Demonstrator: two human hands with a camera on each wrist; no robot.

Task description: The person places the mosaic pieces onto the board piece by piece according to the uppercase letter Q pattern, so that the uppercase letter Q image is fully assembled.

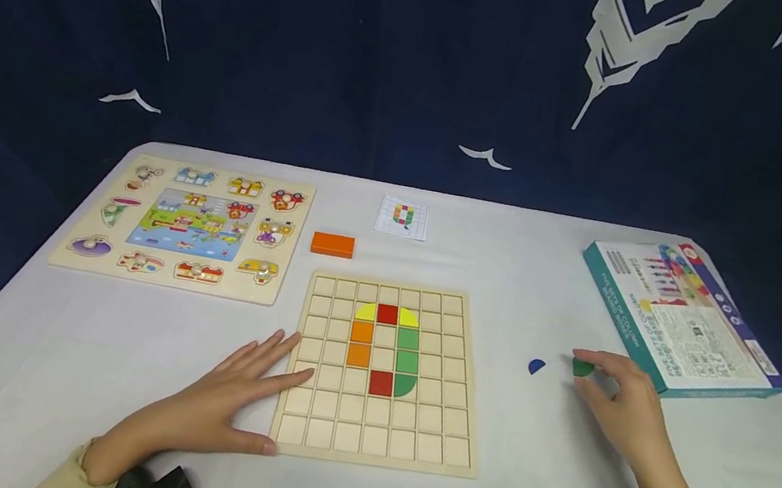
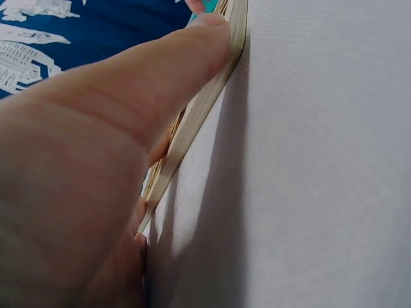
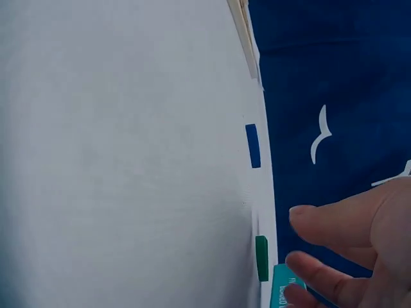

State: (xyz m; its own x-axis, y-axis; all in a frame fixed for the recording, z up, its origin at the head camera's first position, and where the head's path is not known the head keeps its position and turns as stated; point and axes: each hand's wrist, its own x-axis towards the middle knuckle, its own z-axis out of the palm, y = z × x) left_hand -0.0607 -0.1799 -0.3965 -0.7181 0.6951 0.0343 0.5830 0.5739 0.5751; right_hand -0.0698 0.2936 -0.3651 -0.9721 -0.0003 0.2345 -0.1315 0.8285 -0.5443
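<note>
My left hand [image 1: 215, 403] lies spread on the left edge of a wooden grid board [image 1: 376, 442], its thumb at the near left corner. On the board, coloured tiles form a ring: red squares [image 1: 387, 313] at top and bottom, yellow rounded corners [image 1: 366, 312], orange squares [image 1: 362, 332] on the left, green tiles [image 1: 406, 362] on the right. Over a loose green piece [image 1: 582, 369] hovers my right hand [image 1: 628, 406], thumb and forefinger parted on either side. The right wrist view shows that green piece [image 3: 262, 258] on the table, apart from the fingertips. A blue piece [image 1: 536, 367] lies to its left.
A picture puzzle board [image 1: 269, 217] with knobbed pieces lies at the back left. An orange block [image 1: 332, 245] and a small pattern card [image 1: 402, 218] are behind the grid board. At the right lies a teal-sided box [image 1: 690, 322], close beyond my right hand.
</note>
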